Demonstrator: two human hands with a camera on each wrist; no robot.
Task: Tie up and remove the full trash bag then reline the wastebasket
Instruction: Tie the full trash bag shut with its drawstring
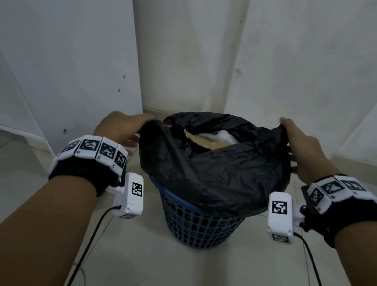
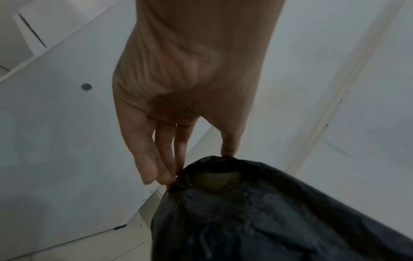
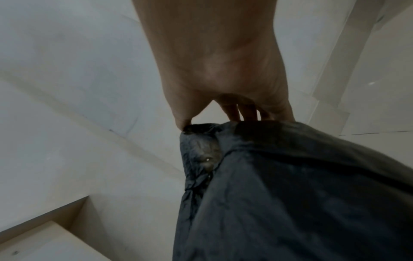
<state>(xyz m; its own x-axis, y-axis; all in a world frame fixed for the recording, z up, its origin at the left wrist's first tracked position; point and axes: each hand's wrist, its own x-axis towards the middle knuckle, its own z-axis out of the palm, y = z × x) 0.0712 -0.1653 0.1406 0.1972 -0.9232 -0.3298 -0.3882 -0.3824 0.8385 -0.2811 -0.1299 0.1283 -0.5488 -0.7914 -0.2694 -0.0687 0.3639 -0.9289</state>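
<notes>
A black trash bag (image 1: 213,170) is sitting in a blue lattice wastebasket (image 1: 195,224) on a pale tiled floor (image 1: 159,276), in a corner of white walls (image 1: 297,61). The bag's mouth is standing open, and cardboard (image 1: 207,142) and white crumpled material (image 1: 221,136) are showing inside it.

The left hand (image 1: 120,125) is gripping the bag's rim at 9 o'clock of the opening. In the left wrist view, the thumb (image 2: 230,141) is pressing on the gathered plastic edge (image 2: 219,159) from one side, while the fingers (image 2: 165,159) are lying fairly straight, their tips meeting the plastic from the other: a pinch.

The right hand (image 1: 304,150) is gripping the rim at 3 o'clock. In the right wrist view, its thumb (image 3: 183,116) and fingers (image 3: 245,111) are closing over a fold of the bag (image 3: 290,185), with the fingertips hidden behind the plastic.

Both wrists are wearing black bands with white marker blocks (image 1: 95,150), and black cables (image 1: 90,239) are trailing toward 6 o'clock. A white panel (image 1: 49,42) is leaning at 10 o'clock of the basket.
</notes>
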